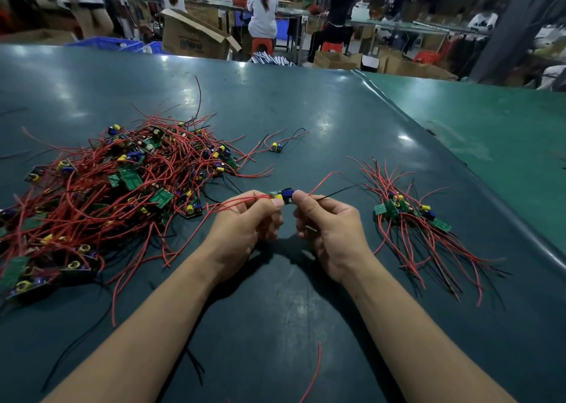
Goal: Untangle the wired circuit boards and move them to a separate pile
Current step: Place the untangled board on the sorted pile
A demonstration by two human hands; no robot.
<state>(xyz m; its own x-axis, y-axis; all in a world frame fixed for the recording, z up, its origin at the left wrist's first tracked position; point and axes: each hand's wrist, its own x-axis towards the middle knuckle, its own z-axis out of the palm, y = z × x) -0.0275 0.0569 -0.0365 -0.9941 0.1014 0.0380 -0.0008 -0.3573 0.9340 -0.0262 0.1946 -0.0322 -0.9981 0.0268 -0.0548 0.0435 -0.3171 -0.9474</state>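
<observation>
Red wires trail from both ends of the small circuit board [281, 196] I hold between my two hands, lifted just above the surface [306, 111]. My left hand [245, 225] is closed in a pinch on the board's left end and the red leads running back from it; my right hand [330, 228] is closed the same way on the board's right end, where a red and a black lead spring out past my fingers.

Left of the board lies the big tangled heap [101, 194], boards buried in red wire. Some leads from my left hand run toward the edge of that heap, and I cannot tell whether they are free of it. Right of the board sits the sorted pile [410, 215], its wires fanned out. Beyond the board, one stray board [276, 147] lies alone.

My worry is those trailing leads: if they are caught, carrying the board rightward could drag part of the heap along or strain a solder joint. Dropping it carelessly could also knot its wires into the sorted pile.
</observation>
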